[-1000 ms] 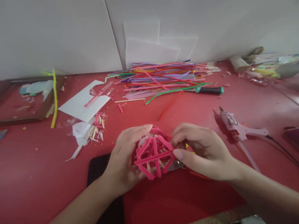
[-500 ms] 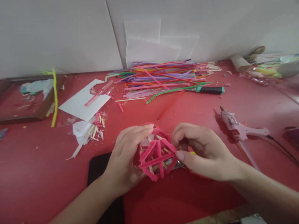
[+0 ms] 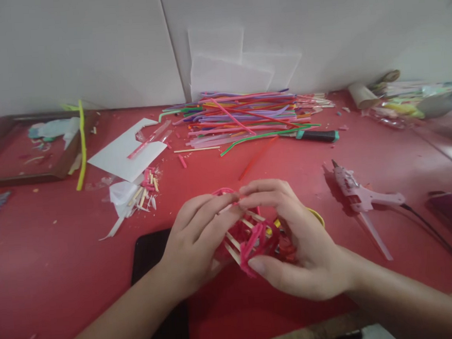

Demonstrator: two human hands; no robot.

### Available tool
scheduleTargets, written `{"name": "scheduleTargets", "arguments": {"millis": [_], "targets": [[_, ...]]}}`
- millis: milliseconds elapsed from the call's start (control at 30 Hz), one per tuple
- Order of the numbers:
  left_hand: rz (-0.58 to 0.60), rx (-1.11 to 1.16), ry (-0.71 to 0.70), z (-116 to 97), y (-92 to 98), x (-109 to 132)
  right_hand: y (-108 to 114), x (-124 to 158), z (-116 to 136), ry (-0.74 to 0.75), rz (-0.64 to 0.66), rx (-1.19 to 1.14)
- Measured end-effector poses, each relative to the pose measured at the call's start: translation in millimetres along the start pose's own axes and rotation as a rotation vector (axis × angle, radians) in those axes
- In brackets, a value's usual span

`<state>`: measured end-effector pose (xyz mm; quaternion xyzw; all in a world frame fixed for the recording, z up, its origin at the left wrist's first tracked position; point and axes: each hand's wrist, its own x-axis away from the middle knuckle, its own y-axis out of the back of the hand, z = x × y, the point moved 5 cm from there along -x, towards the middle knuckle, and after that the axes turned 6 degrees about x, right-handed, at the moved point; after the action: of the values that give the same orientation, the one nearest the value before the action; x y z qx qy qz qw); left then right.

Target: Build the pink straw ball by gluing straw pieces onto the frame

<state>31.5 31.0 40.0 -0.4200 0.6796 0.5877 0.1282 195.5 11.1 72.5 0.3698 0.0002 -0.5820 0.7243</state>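
Observation:
Between my hands is a small craft frame (image 3: 250,242) made of pink pipe cleaners and pale wooden sticks. My left hand (image 3: 198,238) wraps round its left side, fingers over the top. My right hand (image 3: 296,237) grips its right side, with the thumb at the lower front and fingertips meeting the left hand's at the top. Fingers cover much of the frame. Red and yellow scissors handles (image 3: 287,245) show partly behind and under my right hand; the rest is hidden. A black phone-like slab (image 3: 157,298) lies under my left forearm.
A pink glue gun (image 3: 361,196) with its cord lies to the right. At the back are a pile of coloured pipe cleaners (image 3: 241,117) and a box cutter (image 3: 318,135). White paper (image 3: 122,156), stick offcuts (image 3: 145,196) and a brown tray (image 3: 25,179) are on the left.
The frame has turned, so its crossed pink end now faces more to the right and its stick sides show. My right hand has shifted from pinching the edge to spanning the right side.

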Motion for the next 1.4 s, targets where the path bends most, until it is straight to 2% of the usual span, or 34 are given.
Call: {"name": "scheduleTargets", "arguments": {"millis": [300,667,1000,1267,1400], "targets": [[-0.006,-0.025,0.006,-0.9,2.2,-2.4,3.3,-3.5,7.5,0.183,-0.087,0.189],[-0.029,-0.045,-0.016,-5.3,4.7,-5.0,-0.4,-1.8,-0.4,0.063,-0.027,0.036],[-0.007,-0.039,0.009,-3.0,3.3,-3.6,1.2,-2.5,-0.5,0.046,0.010,0.013],[0.004,-0.041,0.034,-2.3,3.9,-1.7,0.1,-2.6,-2.3,0.065,-0.028,0.066],[0.014,-0.012,0.020,-1.6,3.5,-1.7,2.0,0.1,-3.3,0.073,-0.024,0.000]]}}
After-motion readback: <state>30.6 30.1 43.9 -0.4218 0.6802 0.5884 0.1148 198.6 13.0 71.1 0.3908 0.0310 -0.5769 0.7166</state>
